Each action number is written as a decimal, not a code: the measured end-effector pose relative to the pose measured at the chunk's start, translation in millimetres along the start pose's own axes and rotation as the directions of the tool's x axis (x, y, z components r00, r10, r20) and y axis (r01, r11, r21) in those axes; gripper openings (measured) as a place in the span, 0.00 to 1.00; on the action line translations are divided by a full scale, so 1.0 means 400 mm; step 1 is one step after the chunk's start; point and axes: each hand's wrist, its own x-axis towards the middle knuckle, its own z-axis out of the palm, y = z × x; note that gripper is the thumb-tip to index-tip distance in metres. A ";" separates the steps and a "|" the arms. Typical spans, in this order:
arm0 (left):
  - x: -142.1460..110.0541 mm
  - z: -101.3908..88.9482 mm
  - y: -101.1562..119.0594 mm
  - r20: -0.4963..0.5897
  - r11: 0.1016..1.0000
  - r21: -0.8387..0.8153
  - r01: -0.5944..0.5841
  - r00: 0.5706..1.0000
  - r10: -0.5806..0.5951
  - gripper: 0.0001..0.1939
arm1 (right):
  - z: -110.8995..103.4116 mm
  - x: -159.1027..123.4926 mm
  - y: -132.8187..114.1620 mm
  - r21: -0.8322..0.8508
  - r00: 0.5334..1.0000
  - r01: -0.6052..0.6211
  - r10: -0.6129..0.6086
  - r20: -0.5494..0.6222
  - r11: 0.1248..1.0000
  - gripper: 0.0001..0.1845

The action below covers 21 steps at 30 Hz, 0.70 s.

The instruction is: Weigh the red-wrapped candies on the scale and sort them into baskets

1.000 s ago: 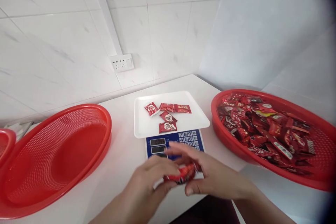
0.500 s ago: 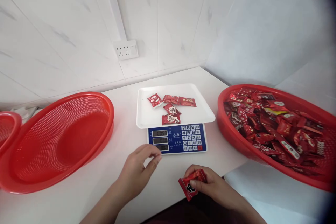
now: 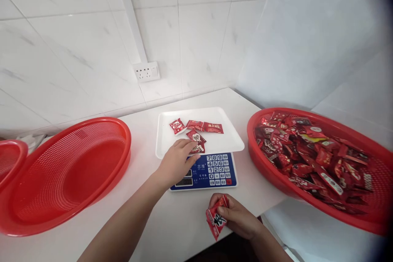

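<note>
A blue digital scale (image 3: 215,170) with a white tray (image 3: 225,141) stands mid-table. Several red candy packets (image 3: 196,127) lie on the tray. My left hand (image 3: 176,161) reaches over the scale's front, its fingers curled onto the nearest packet (image 3: 198,148) at the tray's front edge. My right hand (image 3: 238,217) rests near the table's front edge, closed on a few red packets (image 3: 215,220).
A large red basket (image 3: 359,217) full of red candy packets sits at the right. An empty red mesh basket (image 3: 66,172) sits at the left, with another red basket's rim (image 3: 9,159) at the far left. A wall socket (image 3: 146,71) is on the tiled wall behind.
My left hand has moved forward from the table in front of the scale up to the packets on the tray. My right hand has stayed low, holding its packets.
</note>
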 end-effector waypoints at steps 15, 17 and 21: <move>-0.069 -0.190 -0.040 -0.412 0.885 0.134 0.446 0.837 -0.360 0.16 | -0.003 -0.004 0.002 0.102 0.999 -0.007 0.002 0.043 0.995 0.20; -0.115 -0.255 -0.079 -0.473 0.755 0.224 0.617 0.746 -0.469 0.18 | -0.004 -0.005 0.002 0.092 0.999 -0.008 0.004 0.049 0.996 0.21; -0.132 -0.263 -0.130 -0.356 0.745 0.358 0.562 0.820 -0.447 0.26 | -0.001 0.002 0.001 0.069 0.996 -0.017 0.011 0.089 0.997 0.21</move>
